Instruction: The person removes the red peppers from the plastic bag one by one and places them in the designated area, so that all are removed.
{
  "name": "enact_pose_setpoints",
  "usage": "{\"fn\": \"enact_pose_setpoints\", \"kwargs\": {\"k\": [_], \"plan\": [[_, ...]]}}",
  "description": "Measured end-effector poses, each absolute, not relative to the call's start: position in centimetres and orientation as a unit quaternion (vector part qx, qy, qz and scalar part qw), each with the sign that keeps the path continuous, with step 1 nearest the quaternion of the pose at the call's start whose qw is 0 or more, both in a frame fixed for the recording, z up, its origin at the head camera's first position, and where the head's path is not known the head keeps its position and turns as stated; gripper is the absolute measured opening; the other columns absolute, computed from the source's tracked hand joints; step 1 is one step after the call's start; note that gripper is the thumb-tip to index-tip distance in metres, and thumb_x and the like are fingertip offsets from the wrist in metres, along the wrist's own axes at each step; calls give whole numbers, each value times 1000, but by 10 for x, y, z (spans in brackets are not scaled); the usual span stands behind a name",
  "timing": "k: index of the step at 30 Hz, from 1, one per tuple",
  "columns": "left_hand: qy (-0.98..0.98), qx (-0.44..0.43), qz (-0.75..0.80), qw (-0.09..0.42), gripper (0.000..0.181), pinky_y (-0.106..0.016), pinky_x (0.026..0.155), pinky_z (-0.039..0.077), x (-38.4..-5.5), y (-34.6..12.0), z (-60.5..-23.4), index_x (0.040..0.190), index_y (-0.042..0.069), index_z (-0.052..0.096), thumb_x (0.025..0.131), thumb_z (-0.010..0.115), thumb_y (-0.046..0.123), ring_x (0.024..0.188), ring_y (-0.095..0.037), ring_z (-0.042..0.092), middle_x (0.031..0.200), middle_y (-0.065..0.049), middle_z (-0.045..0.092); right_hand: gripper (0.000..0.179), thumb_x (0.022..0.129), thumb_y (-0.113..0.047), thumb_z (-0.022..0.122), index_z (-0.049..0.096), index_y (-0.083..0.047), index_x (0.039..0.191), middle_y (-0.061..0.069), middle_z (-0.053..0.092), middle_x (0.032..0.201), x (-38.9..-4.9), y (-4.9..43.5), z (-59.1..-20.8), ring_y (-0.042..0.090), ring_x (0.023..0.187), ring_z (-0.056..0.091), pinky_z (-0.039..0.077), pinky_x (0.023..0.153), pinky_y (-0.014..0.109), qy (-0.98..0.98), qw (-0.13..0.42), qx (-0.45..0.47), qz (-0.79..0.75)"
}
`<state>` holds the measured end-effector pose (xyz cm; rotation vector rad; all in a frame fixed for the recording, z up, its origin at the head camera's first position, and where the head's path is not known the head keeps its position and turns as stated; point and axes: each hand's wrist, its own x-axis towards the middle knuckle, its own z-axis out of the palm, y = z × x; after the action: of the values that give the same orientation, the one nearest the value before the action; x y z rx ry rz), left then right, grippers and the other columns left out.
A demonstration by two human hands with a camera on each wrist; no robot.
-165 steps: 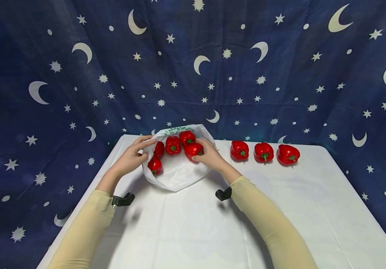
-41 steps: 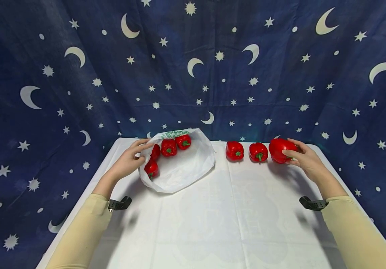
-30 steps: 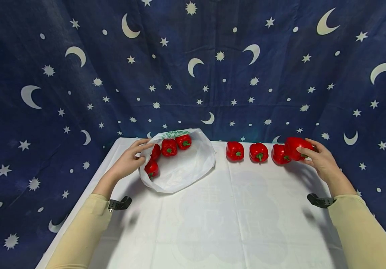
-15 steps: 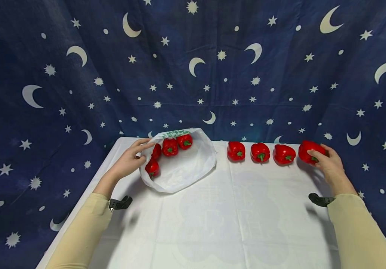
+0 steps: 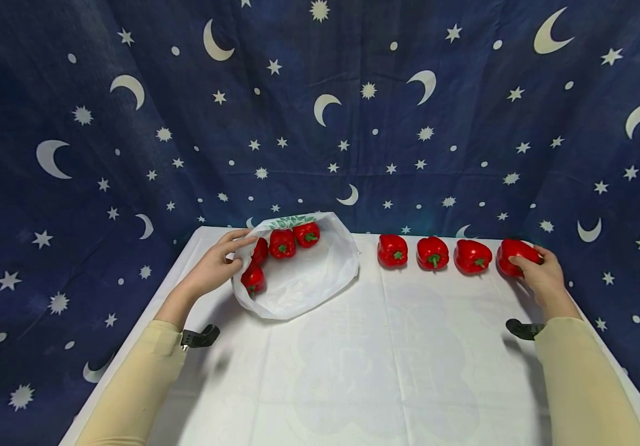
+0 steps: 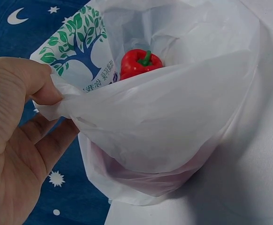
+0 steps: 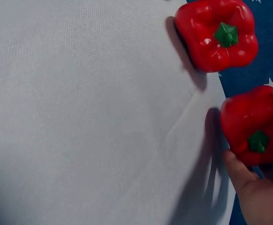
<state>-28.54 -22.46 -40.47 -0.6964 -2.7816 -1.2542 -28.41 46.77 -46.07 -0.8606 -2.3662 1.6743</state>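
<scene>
My left hand (image 5: 215, 267) pinches the rim of a white plastic bag (image 5: 314, 288) between thumb and fingers, which keeps its mouth spread wide. Several red bell peppers with green stems lie inside, one of them a pepper (image 6: 139, 63) by the printed tree in the left wrist view. At the right end of a row along the table's far side, my right hand (image 5: 545, 275) holds a red bell pepper (image 5: 512, 255), thumb on the near side and fingers behind. Next to it in that row sit a pepper (image 5: 471, 257), another pepper (image 5: 432, 253) and a third pepper (image 5: 392, 251).
A white cloth covers the table (image 5: 353, 371). Close behind its far edge hangs a dark blue curtain (image 5: 297, 111) with moons and stars. The held pepper is near the table's far right corner.
The right hand took a pepper out of the bag, carried it right past the others, and lowered it at the row's right end. The left hand kept its grip on the bag's rim.
</scene>
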Motion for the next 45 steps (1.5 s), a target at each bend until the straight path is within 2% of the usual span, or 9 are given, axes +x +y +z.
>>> {"fn": "enact_pose_setpoints", "kwargs": {"k": [7, 15, 24, 31, 38, 45], "plan": [[-889, -226, -398, 5, 56, -34, 68, 43, -286, -224, -406, 150, 12, 54, 96, 48, -2, 125, -27, 42, 161, -2, 33, 85, 102, -28, 55, 0, -8, 164, 23, 2, 169, -286, 467, -463, 46, 151, 16, 29, 114, 52, -781, 53, -286, 552], [-891, -222, -397, 4, 56, -36, 71, 45, -285, -223, -403, 150, 13, 54, 96, 49, -1, 128, -27, 41, 161, -1, 33, 86, 102, -31, 55, 1, -7, 164, 23, 6, 168, -293, 464, -467, 41, 150, 24, 30, 112, 50, -777, 57, -300, 550], [-892, -220, -396, -2, 56, -35, 69, 45, -285, -223, -403, 151, 13, 54, 96, 48, -1, 128, -27, 40, 162, -1, 32, 82, 104, -31, 48, -3, -5, 163, 25, 3, 168, -290, 466, -466, 43, 150, 21, 29, 114, 52, -789, 44, -288, 541], [-892, -217, -397, 1, 58, -37, 79, 46, -285, -223, -403, 150, 13, 54, 95, 47, -3, 134, -27, 41, 161, 0, 33, 84, 104, -33, 50, -2, -6, 164, 23, 5, 169, -292, 467, -464, 41, 151, 22, 28, 114, 52, -784, 46, -295, 544], [-892, -213, -398, 1, 57, -32, 63, 45, -284, -225, -403, 150, 13, 54, 96, 47, -2, 114, -26, 50, 161, 1, 32, 81, 104, -36, 49, 2, -7, 164, 24, 9, 168, -281, 475, -453, 45, 149, 24, 31, 113, 56, -801, 56, -297, 517], [-893, -214, -397, 3, 57, -32, 64, 45, -285, -224, -404, 149, 13, 55, 95, 48, -3, 120, -27, 45, 160, -1, 34, 80, 104, -37, 48, 5, -5, 164, 25, 12, 167, -271, 481, -444, 47, 147, 27, 29, 115, 56, -819, 72, -276, 497]]}}
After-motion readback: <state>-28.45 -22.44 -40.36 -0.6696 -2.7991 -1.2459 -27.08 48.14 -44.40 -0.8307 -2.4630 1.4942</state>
